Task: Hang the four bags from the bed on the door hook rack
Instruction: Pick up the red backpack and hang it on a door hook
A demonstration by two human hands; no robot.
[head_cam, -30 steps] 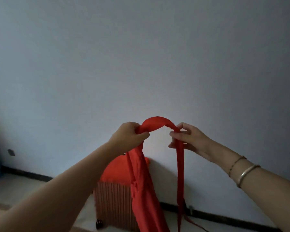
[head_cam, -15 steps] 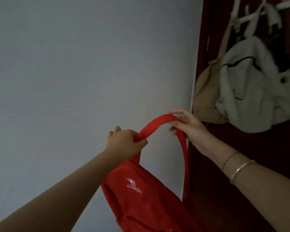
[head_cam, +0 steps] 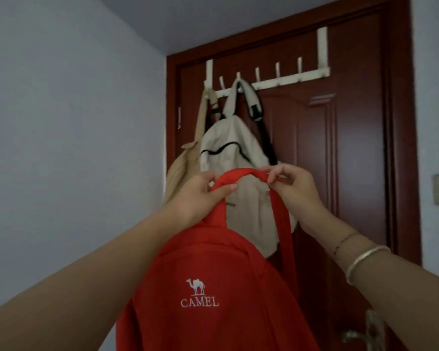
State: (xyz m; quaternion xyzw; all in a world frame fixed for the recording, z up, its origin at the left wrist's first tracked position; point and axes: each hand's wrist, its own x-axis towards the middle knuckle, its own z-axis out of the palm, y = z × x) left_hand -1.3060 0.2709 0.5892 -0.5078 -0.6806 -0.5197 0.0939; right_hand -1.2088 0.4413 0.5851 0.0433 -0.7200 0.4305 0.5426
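Red fabric backpack [head_cam: 208, 287] hangs lengthwise top to bottom, long axis near vertical, top toward the rack, bottom cut off by the lower frame edge; it is held up in front of the dark red wooden door [head_cam: 340, 173], below the hooks. Its red strap loop [head_cam: 241, 173] arches between both hands: left hand [head_cam: 200, 196] grip is closed round the loop's left end, right hand [head_cam: 294, 188] pinches the right end with fingertips, one strap band dropping straight down under it. White over-door hook rack [head_cam: 289, 81] runs along the door top, tilted up to the right. Cream white backpack [head_cam: 231, 158] hangs from a hook left of centre; tan fabric bag [head_cam: 183, 168] hangs at the far left end, partly behind it. Several hooks to the right of the cream backpack are bare, door panel under them open. Grey wall [head_cam: 74, 122] close on the left. Silver bangle [head_cam: 363, 262] on right wrist. White camel logo with "CAMEL" [head_cam: 199, 295] readable on the red backpack's face. Metal door handle [head_cam: 368, 330] at lower right, blurred
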